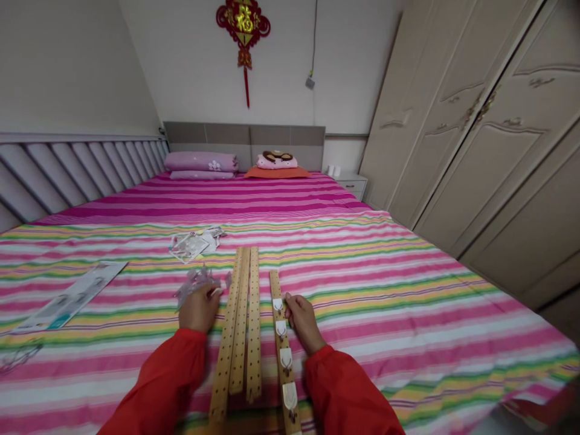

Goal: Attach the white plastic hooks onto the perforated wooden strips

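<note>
Plastic wrap (196, 281) was clenched in our left hand (198, 309); our right hand (302, 322) touched the hook strip (275, 285), grip unclear, and the soft bedspread (385, 314) could tip it.

Perforated wooden strips (240, 326) between left hand (196, 308) and right hand (303, 323), hook strip (275, 290) too — bedspread (408, 338) passable rightward

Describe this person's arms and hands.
Both arms wear loose, bright red long sleeves: the left sleeve and the right sleeve reach the wrists and show no visible markings. The left hand and the right hand are bare, without gloves.
</note>
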Tool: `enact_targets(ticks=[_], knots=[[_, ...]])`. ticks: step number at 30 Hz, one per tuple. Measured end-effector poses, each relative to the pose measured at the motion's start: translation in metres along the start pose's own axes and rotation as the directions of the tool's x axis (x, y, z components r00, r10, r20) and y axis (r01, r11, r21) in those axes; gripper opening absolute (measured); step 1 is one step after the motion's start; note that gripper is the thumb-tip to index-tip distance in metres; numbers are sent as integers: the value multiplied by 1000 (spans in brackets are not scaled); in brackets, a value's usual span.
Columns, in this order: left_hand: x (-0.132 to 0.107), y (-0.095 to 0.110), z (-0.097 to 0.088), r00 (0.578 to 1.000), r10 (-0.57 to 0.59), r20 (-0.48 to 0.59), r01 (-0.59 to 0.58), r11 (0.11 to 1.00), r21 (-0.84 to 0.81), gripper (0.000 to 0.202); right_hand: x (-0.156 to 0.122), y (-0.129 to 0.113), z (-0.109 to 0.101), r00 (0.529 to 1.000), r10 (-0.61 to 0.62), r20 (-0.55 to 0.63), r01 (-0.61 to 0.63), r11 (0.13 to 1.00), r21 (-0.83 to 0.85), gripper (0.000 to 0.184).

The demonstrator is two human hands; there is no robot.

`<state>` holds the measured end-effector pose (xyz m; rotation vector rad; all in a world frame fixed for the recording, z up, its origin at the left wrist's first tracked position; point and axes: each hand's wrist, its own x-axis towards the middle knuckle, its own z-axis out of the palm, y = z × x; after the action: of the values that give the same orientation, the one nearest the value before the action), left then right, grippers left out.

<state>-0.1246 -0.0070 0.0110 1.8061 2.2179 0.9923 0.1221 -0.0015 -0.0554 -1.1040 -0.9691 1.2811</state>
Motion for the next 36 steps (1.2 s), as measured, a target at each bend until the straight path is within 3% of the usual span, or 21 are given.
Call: enact_targets(ticks=[2,4,6,8,10,12,15,17,19,22,26,30,34,36], knots=[[0,3,-1,996,-89,-11,82,955,-286,29,-1,-1,0,1000,9,1,-9,1000,22,41],[-1,14,0,988,-149,48,152,837,-526,36,-2,-2,-1,1000,16,4,-17,998,53,41],[-6,29,4,981,-147,130,196,730,-655,41,-2,-4,-2,1000,18,11,-19,996,87,41],[-14,47,11,980,-105,166,191,710,-678,40,-3,-5,-3,1000,19,24,-22,992,123,40],[-25,65,20,992,-21,128,98,771,-629,32,-5,-7,-4,999,24,41,-30,988,149,40],[-36,81,30,986,148,73,-85,837,-541,21,-6,-9,-6,998,24,65,-34,987,158,42],[-51,99,42,904,427,38,-375,831,-411,19,-9,-11,-8,992,-3,125,-16,988,155,43],[-58,106,48,836,547,35,-501,788,-357,23,-10,-11,-9,986,-43,163,14,985,173,42],[-64,109,52,789,614,26,-575,752,-323,25,-11,-10,-10,982,-70,177,32,977,210,38],[-69,106,58,761,649,2,-614,721,-321,25,-10,-9,-12,983,-61,170,13,963,269,29],[-71,98,66,773,634,11,-585,720,-374,24,-9,-7,-13,983,-43,180,-16,950,312,21],[-70,97,69,813,581,31,-503,729,-465,21,-8,-6,-14,983,-37,179,-19,953,301,21],[-72,102,65,856,509,88,-376,731,-570,23,-8,-6,-15,987,-32,157,-15,957,291,21],[-72,104,62,894,429,127,-256,723,-641,22,-9,-6,-14,988,-39,147,-7,954,301,20]])
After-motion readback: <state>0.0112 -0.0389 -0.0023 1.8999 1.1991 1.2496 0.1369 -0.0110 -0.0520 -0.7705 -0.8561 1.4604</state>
